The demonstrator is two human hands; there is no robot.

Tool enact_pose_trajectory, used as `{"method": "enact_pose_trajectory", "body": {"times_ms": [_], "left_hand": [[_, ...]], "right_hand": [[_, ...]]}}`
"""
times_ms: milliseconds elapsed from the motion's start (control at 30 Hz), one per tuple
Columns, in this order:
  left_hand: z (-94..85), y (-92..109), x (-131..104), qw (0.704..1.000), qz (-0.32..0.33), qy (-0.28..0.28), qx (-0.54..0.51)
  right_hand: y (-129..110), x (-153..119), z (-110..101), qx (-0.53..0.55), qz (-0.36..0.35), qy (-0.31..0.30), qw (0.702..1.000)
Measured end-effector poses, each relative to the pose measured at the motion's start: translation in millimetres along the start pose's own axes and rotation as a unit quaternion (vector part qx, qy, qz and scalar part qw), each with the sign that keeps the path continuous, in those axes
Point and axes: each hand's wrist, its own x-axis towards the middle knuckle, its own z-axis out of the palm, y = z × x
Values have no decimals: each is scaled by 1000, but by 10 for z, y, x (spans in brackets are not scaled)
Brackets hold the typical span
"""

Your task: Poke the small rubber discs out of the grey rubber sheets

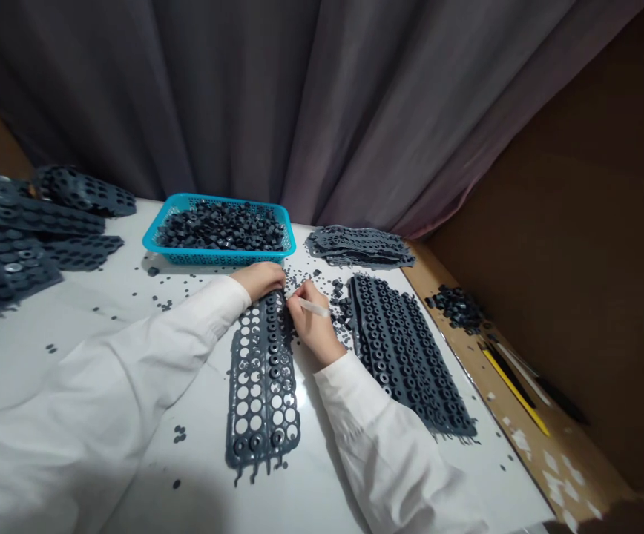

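Note:
A dark rubber sheet (266, 397) with rows of round holes lies lengthwise on the white table. Some black ring-shaped parts still sit in it, mostly along its middle row and near edge. My left hand (262, 280) rests at the sheet's far end, fingers bent down onto it; what its fingertips pinch is hidden. My right hand (311, 319) is closed round a thin whitish tool (314, 305), whose tip points left to the sheet's far right edge, close to my left fingertips.
A blue basket (219, 256) full of small black parts stands behind my hands. Ring-filled sheets (411, 356) lie right, a flat stack (360, 246) behind them. More sheets (15, 245) pile up left. A yellow tool (516, 389) lies on the right ledge.

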Motion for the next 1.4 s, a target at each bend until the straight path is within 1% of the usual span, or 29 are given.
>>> {"method": "enact_pose_trajectory", "body": {"times_ms": [67, 133, 233, 267, 300, 367, 433, 567, 633, 667, 733, 800, 833, 867, 900, 933, 967, 1033, 1067, 1100, 1133, 1200, 1267, 1333, 1400], "left_hand": [[-93, -58, -54, 998, -18, 52, -12], [-192, -96, -115, 991, -47, 110, -61], [-311, -146, -170, 961, -100, 183, -180], [-340, -172, -170, 951, -119, 205, -200], [-363, -205, -159, 944, -135, 226, -197], [-388, -289, -109, 937, -153, 271, -156], [-379, -378, -30, 939, -146, 293, -107], [-302, -481, 127, 957, -86, 271, -53], [-314, -491, 148, 958, -70, 278, -25], [-353, -494, 135, 954, -67, 292, -10], [-498, -505, 60, 940, -74, 332, 13], [-703, -522, -60, 923, -112, 368, 15], [-806, -526, -126, 917, -136, 374, 12], [-894, -522, -189, 918, -156, 364, 8], [-957, -506, -243, 927, -168, 336, -1], [-987, -477, -286, 942, -169, 289, -17], [-981, -432, -312, 961, -158, 225, -37], [-863, -309, -315, 988, -115, 77, -75], [-763, -239, -295, 993, -90, 14, -79], [-649, -171, -265, 994, -70, -31, -73], [-531, -113, -229, 996, -49, -59, -52], [-326, -40, -164, 997, -39, -65, -28], [-195, -34, -125, 998, -43, -51, -5], [-133, -73, -116, 998, -48, -38, 15], [-106, -124, -121, 998, -45, -40, 28]], "right_hand": [[2, -4, -12, 3, 4, -4, 1000], [1, -4, -16, 10, 15, -4, 1000], [-9, 1, -9, 18, 36, -1, 999], [-15, 2, -6, 20, 44, -1, 999], [-20, 3, -3, 22, 49, -1, 999], [-30, 1, 3, 25, 53, 1, 998], [-34, -5, 8, 28, 48, 4, 998], [-26, -17, 12, 34, 46, 3, 998], [-20, -18, 5, 39, 53, -1, 998], [-18, -16, 0, 40, 56, -3, 998], [-17, -11, -9, 39, 65, -5, 997], [-21, -6, -15, 40, 71, -7, 997], [-24, -5, -15, 40, 74, -8, 996], [-28, -5, -14, 42, 77, -9, 996], [-32, -7, -12, 44, 79, -9, 996], [-35, -11, -9, 48, 81, -7, 996], [-36, -14, -6, 53, 82, -3, 995], [-35, -21, 1, 66, 83, 16, 994], [-32, -22, 3, 72, 81, 27, 994], [-28, -23, 4, 76, 80, 37, 993], [-23, -23, 5, 79, 78, 43, 993], [-11, -22, 9, 81, 73, 43, 993], [0, -22, 18, 80, 71, 31, 994], [9, -24, 35, 83, 66, 20, 994], [14, -26, 58, 90, 65, 14, 994]]}}
